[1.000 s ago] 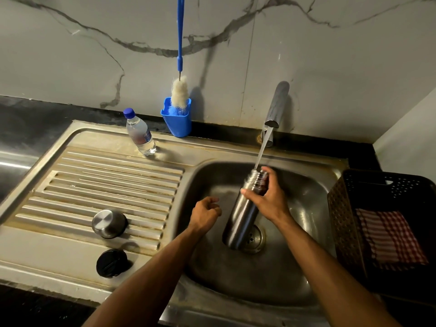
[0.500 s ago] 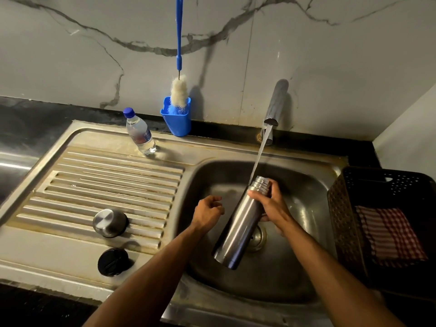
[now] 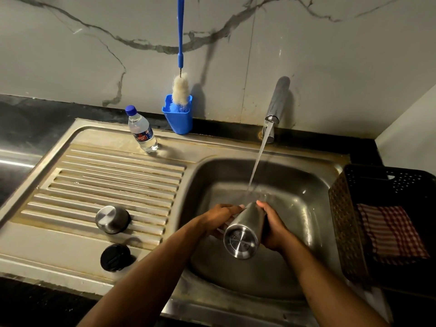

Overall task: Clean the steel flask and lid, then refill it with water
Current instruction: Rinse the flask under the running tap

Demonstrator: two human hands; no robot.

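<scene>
Since half a second ago the left hand (image 3: 218,220) has joined the right hand (image 3: 273,228), so both grips now wrap the steel flask (image 3: 245,230), tipped with its base toward the camera over the sink (image 3: 306,185). Water from the tap (image 3: 277,102) lands just beyond its far end. Steel lid (image 3: 112,219) and black cap (image 3: 115,257) lie on the drainboard (image 3: 94,180).

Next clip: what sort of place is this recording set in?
Most likely a home kitchen sink area. A steel sink with a ribbed drainboard sits under a running tap against a marble-look wall, with a bottle brush in a blue holder behind it.
</scene>
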